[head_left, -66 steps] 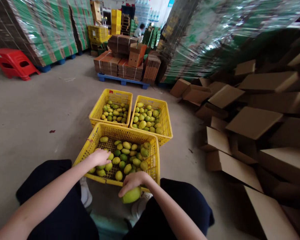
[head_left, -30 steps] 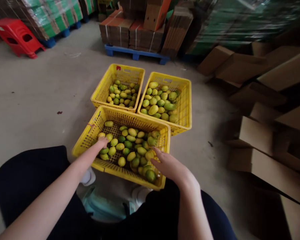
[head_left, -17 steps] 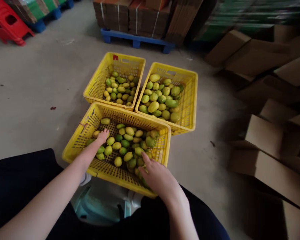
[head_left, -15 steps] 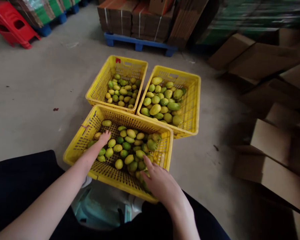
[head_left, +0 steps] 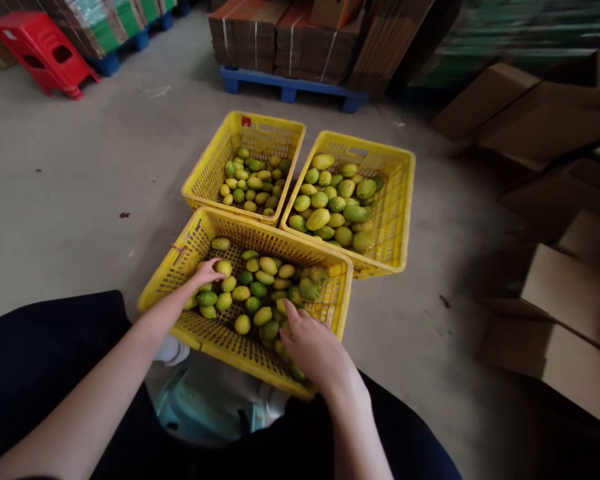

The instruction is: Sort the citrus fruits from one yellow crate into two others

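The person sits low with dark-clad knees spread, and a yellow crate [head_left: 330,303] of green and yellow mangoes [head_left: 260,290] stands on the concrete floor [head_left: 70,200] just in front of them. The left hand [head_left: 206,272] reaches into the near-left part of that crate, fingers curled down over fruit by the left wall; whether it has actually closed on a mango I cannot tell, since the fingertips are buried among the pile. The right hand [head_left: 314,347] lies palm down over the fruit in the near-right corner, fingers spread and resting on the mangoes, not gripping anything that I can make out. Two more yellow crates sit just beyond, touching the near one: the far-left crate [head_left: 200,183] with smaller mangoes, the far-right crate [head_left: 403,220] with larger ones. Farther off a blue pallet [head_left: 290,90] carries bundled brown cardboard flats [head_left: 260,33]. A red plastic stool [head_left: 43,50] lies tipped at the far left, near wrapped stacks with green print. Along the right, brown cardboard boxes [head_left: 565,287] are strewn in a loose heap. Between the person's knees, close under the crate, something pale teal shows, too hidden to name.
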Tool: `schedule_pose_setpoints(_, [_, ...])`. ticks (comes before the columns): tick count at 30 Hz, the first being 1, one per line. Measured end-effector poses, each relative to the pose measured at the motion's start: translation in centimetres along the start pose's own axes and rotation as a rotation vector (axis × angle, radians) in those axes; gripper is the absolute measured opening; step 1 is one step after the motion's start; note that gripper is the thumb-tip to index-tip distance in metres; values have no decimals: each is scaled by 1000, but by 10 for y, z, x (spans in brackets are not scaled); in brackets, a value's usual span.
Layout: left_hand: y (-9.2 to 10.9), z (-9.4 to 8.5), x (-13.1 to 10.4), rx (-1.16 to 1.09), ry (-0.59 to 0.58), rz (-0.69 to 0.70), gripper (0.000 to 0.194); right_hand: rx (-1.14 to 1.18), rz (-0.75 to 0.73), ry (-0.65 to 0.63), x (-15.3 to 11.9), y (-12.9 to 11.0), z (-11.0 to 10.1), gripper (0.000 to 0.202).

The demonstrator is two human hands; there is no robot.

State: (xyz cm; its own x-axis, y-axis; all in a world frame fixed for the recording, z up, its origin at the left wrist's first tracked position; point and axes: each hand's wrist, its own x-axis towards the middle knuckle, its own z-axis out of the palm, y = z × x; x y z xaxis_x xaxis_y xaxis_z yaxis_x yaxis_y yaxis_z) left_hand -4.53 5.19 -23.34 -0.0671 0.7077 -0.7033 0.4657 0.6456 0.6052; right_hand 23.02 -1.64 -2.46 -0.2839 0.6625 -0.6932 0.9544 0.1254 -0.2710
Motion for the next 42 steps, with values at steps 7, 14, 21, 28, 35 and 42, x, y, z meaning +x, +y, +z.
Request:
schedule_pose_setpoints(7, [60, 25, -69, -278, -295, 139, 64, 91, -85, 522, -4, -11, 8, 84])
schedule_pose_setpoints(14, [100, 77, -135, -356, -581, 367, 87, 573, -194, 705, -20, -7, 4, 60])
schedule_pose_setpoints(21, [11, 47, -95, 485, -154, 335, 34, 1340, -128, 971, -26, 17, -11, 58])
schedule_pose_setpoints(28, [-38, -17, -42, 520, 22, 220, 20, 1976, -180, 540, -14, 26, -19, 31])
schedule_pose_setpoints(35, [-42, -27, -28, 315, 6, 335, 31, 2132, -131, 527, -9, 27, -19, 30])
schedule_pose_setpoints(42, [-33, -4, -38, 540, -178, 399, 33, 2173, -94, 518, -10, 30, -24, 32])
